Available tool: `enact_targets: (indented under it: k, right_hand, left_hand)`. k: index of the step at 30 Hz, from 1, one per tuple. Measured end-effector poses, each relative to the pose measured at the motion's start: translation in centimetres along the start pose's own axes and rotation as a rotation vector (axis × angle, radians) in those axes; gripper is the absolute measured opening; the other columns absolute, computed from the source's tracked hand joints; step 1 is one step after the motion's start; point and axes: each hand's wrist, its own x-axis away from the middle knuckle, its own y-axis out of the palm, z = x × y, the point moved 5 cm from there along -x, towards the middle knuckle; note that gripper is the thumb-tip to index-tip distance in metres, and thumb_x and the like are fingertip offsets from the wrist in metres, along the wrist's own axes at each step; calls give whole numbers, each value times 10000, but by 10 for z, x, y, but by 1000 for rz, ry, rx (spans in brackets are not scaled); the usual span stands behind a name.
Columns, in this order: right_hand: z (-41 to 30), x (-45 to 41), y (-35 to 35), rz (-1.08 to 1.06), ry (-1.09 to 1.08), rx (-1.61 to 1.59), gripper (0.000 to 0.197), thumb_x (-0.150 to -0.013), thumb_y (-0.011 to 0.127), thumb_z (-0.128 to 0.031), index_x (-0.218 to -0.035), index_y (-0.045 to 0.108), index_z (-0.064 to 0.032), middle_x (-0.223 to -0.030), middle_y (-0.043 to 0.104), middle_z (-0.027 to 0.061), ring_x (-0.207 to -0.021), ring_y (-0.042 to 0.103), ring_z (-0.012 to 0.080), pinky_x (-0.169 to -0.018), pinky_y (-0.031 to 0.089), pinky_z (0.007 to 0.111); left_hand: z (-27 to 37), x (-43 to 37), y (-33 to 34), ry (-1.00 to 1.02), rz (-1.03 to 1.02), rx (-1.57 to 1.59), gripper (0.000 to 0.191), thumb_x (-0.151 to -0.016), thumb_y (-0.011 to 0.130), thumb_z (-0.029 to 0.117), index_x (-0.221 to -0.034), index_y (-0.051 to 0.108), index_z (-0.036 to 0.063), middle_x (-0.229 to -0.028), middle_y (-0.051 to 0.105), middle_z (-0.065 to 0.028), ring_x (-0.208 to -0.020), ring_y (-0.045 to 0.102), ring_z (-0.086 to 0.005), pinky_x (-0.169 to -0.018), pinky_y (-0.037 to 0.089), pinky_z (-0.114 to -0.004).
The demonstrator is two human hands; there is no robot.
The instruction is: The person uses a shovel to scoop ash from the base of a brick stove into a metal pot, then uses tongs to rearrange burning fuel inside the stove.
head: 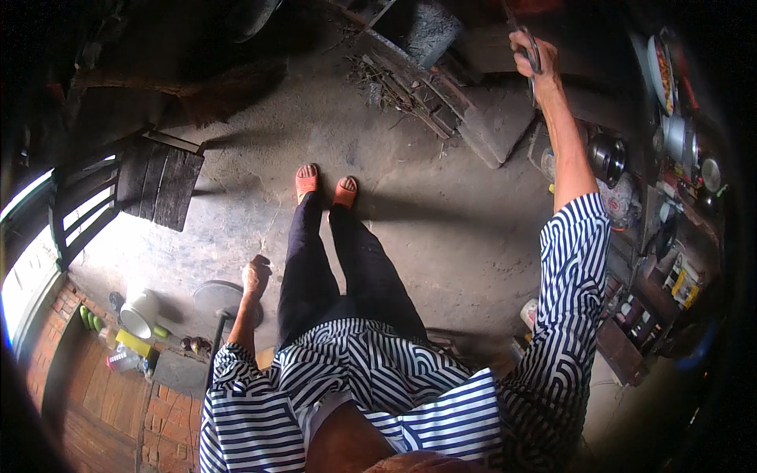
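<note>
My right hand [539, 59] is raised at the upper right, its fingers closed around the looped handles of a pair of scissors [534, 52]. The far end of the scissors fades into the dark above. My left hand [256, 275] hangs low beside my left thigh, above a round grey disc-shaped base [219, 301] with an upright pole; its fingers are curled, and whether it holds anything cannot be made out. Orange sandals [306, 182] are on my feet on the concrete floor.
A dark wooden stool [159, 183] stands at left by a slatted opening. A white bucket [139, 316] is at lower left. Twigs and boards [408, 88] lie ahead. Along the right are a metal pot [608, 158] and crowded shelves [650, 260].
</note>
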Motion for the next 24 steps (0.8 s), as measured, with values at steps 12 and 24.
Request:
enact_targets:
  k: [12,24]
  right_hand:
    - [-20,21,-49,-30,31,-31,147,-717,543,-109,-590,505,-46,-516,449,-12,-323,337,37,-307,203,185]
    - [-23,94,-105,-162,110,-240,90,-755,505,-82,-671,524,-56,-547,449,-39,-349,325,11,-299,212,174]
  left_hand:
    - [84,27,-5,-155,-75,248,153,-643,526,36,-792,557,35,-582,588,-86,-446,549,-141,-386,424,-261]
    - [94,53,-14,-180,-29,175,125,-691,480,18,-786,562,24,-567,587,-96,-441,553,-144,-390,439,-264]
